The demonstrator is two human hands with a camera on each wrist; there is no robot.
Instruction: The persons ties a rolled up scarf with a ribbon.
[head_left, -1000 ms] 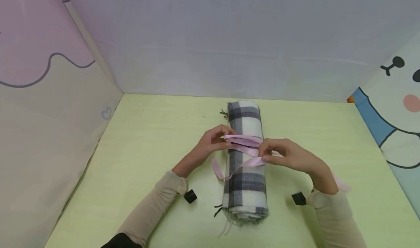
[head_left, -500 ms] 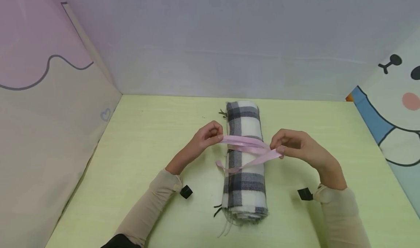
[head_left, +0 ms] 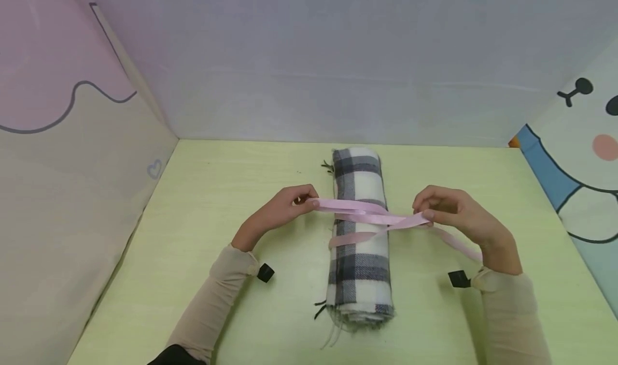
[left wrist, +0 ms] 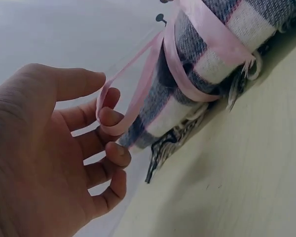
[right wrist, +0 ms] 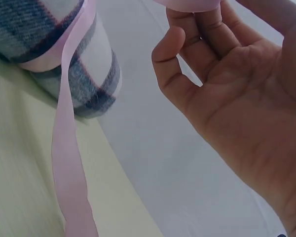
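A rolled plaid scarf (head_left: 364, 271) in grey and white, fringed along its edge, lies lengthwise on the table. Pink ribbon (head_left: 354, 238) goes round its middle. On the left, my left hand (head_left: 275, 212) holds a ribbon loop between thumb and fingers, pulled out from the roll. The left wrist view shows this loop (left wrist: 144, 94) hooked over fingers of my left hand (left wrist: 49, 148). To the right of the roll, my right hand (head_left: 458, 214) pinches another stretch of ribbon. A ribbon tail (right wrist: 69, 158) hangs down beside the scarf in the right wrist view.
The pale yellow table (head_left: 232, 182) meets a plain light wall (head_left: 299, 86) at its back edge. Printed side panels stand left (head_left: 72, 193) and right (head_left: 569, 161). A small black block sits at each sleeve cuff (head_left: 236, 263).
Both hands have moved apart, left hand leftward and right hand rightward, drawing the ribbon out across the scarf. The loose ribbon end at the scarf's left side has been pulled in. The scarf stays put.
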